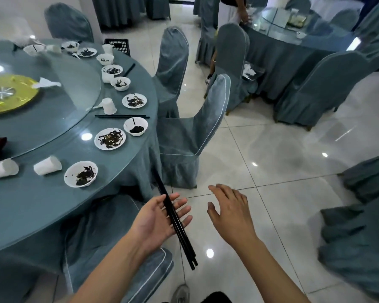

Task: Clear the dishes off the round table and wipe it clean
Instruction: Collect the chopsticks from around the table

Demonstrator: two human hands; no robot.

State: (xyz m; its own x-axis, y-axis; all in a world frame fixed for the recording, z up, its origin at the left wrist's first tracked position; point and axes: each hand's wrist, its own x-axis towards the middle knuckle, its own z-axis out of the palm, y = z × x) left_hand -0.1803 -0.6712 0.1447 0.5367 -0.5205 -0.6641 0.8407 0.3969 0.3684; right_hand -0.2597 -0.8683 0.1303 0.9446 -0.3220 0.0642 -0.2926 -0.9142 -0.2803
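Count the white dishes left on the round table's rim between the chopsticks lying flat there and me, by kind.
Bowls: 2
Plates: 1
Cups, tipped on their sides: 2
Total: 5

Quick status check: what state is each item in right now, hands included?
Left hand: open, palm up, black chopsticks lying across the fingers.
Right hand: open, empty.
Nearest bowl: upright, dirty.
Two paper cups: tipped over.
Round table: uncleared.
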